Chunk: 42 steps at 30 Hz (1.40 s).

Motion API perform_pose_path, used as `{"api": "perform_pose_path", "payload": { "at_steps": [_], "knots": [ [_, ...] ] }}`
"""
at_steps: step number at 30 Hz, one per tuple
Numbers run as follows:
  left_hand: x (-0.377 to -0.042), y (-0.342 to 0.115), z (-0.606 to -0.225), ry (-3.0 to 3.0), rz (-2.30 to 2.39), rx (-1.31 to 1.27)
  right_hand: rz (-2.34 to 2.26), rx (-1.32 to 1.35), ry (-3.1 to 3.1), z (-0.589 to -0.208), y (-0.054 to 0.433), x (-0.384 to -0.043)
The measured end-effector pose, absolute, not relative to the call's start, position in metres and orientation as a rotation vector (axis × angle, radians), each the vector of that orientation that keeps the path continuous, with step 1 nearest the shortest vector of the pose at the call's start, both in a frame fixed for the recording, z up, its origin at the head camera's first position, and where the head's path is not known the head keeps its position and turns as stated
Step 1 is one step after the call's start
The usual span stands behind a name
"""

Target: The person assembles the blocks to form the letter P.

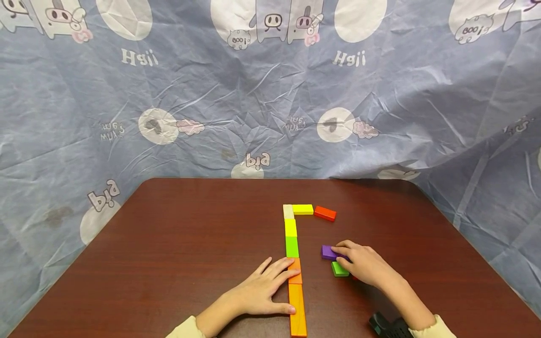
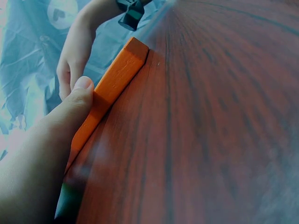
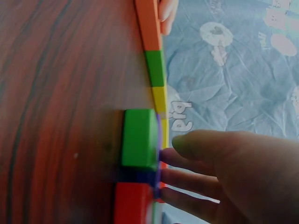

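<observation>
My left hand (image 1: pixel 262 292) is spread wide, gripping nothing: two fingertips rest on the farther orange block (image 1: pixel 296 280), the thumb touches the nearer orange block (image 1: pixel 298 305). My right hand (image 1: pixel 365 264) extends its fingers onto the purple block (image 1: pixel 327 252), right of the orange pair; whether they pinch it, I cannot tell. A loose green block (image 1: pixel 340 270) lies just beside, nearer me.

A creased blue-grey cloth (image 1: pixel 236 94), printed with cartoon pigs (image 1: pixel 273 23), pale circles (image 1: pixel 360 19) and lettering (image 1: pixel 349 58), hangs behind the reddish-brown, wood-grained worktop (image 1: pixel 203 225).
</observation>
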State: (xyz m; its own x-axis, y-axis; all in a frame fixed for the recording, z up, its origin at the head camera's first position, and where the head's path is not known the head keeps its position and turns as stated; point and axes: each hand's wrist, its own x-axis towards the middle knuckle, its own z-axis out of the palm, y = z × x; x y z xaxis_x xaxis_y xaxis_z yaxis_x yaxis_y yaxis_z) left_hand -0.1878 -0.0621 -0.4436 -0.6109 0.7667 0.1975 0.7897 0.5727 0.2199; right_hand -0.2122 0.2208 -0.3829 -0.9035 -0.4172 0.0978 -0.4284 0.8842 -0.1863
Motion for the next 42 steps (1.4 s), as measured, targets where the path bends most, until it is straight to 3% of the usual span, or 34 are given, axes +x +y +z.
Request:
{"api": "perform_pose_path", "payload": {
  "at_steps": [24, 42],
  "knots": [
    [-0.189, -0.062, -0.444, -2.715, -0.435, -1.34, 0.483, 0.28, -2.927, -0.402, 0.225, -0.266],
    [-0.189, -0.062, -0.443, -2.75, -0.48, -1.354, 0.584, 0.015, -3.004, -0.385, 0.224, -0.272]
  ]
}}
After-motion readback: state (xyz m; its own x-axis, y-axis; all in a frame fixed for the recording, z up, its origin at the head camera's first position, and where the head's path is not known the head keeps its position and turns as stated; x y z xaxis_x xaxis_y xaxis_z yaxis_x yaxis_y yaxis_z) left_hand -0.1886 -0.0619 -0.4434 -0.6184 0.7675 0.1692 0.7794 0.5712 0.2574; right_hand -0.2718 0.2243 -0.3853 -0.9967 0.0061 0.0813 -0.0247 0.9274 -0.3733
